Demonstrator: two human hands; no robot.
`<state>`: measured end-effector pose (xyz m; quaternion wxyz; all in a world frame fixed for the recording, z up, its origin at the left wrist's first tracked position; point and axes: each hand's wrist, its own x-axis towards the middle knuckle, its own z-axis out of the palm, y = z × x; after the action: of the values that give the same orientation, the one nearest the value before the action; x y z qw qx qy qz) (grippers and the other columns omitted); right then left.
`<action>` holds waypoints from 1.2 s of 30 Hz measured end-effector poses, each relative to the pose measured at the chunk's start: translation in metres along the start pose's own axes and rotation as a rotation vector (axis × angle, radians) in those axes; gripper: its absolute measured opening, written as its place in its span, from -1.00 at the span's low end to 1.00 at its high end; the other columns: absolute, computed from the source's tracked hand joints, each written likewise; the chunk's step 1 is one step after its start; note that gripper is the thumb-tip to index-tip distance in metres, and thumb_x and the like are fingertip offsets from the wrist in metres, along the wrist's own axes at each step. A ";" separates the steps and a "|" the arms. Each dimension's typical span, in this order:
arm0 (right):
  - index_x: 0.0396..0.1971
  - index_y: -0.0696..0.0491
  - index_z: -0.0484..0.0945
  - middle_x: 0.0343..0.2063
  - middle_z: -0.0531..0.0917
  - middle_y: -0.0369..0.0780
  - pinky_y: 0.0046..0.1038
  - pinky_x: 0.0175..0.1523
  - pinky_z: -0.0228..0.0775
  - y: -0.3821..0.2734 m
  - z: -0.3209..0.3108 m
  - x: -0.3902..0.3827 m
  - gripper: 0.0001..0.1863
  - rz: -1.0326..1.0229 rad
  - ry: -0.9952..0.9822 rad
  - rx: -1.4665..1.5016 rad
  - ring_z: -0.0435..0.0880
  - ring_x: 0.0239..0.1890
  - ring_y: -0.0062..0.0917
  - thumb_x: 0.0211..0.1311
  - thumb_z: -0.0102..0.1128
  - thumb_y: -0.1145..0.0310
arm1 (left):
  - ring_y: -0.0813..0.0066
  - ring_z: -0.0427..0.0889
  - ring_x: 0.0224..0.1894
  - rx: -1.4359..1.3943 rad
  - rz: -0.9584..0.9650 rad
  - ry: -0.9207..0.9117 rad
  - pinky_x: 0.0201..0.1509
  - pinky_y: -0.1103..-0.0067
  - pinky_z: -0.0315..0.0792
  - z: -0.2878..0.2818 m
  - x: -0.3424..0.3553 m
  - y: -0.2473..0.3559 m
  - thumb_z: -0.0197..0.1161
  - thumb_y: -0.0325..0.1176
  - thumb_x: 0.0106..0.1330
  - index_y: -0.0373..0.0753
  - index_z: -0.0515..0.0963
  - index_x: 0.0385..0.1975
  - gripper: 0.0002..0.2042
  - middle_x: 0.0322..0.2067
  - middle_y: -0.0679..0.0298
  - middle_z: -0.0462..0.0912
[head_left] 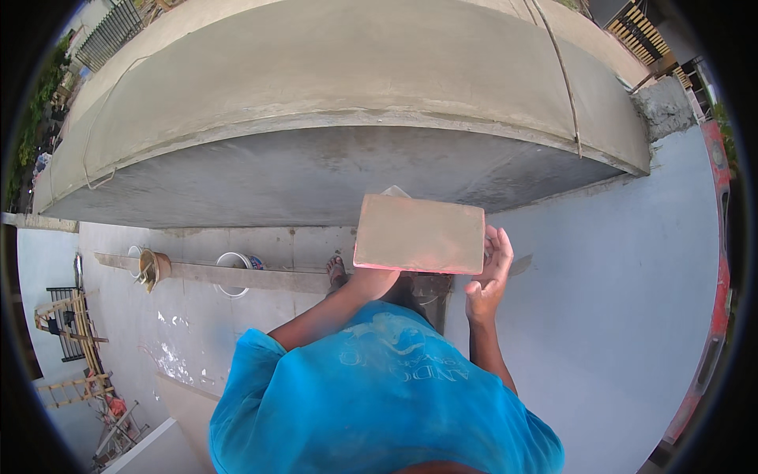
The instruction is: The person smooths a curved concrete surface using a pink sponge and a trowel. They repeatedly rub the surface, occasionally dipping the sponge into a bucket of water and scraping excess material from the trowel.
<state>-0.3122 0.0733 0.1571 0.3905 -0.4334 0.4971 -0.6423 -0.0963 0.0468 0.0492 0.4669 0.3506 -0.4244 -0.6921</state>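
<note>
One blue cloth shirt [379,395] lies nearest, and before it one flat, rectangular slab [418,235], its face smooth and grey-tan with a pinkish edge, is up in front of the chest. Two hands meet it: the left hand [377,278] goes beneath, fingers hidden, so its grip cannot be told; the right hand [491,272] is loosely spread beside the right edge. Farther off are one curved-looking, smooth grey cement ledge [316,174], one long plank [197,271], and at least two round buckets [160,267].

Board [420,235] R of buckets [161,268], w/ ledge [379,87] ahead.
</note>
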 end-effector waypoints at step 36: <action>0.16 -0.08 0.43 0.05 0.55 -0.29 -0.32 -0.11 0.57 0.147 -0.012 -0.028 -0.64 0.541 0.385 0.373 0.57 0.10 -0.45 0.47 0.22 0.19 | 0.31 0.55 0.25 -0.002 0.684 -0.375 0.33 0.33 0.45 -0.177 0.027 0.438 0.17 -0.22 0.51 -0.35 0.38 0.33 -0.51 0.25 0.09 0.54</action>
<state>-0.3043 0.0732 0.0071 0.5176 -0.0791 0.5326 -0.6650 0.2043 -0.1141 0.3779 0.5855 0.0559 -0.5939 -0.5490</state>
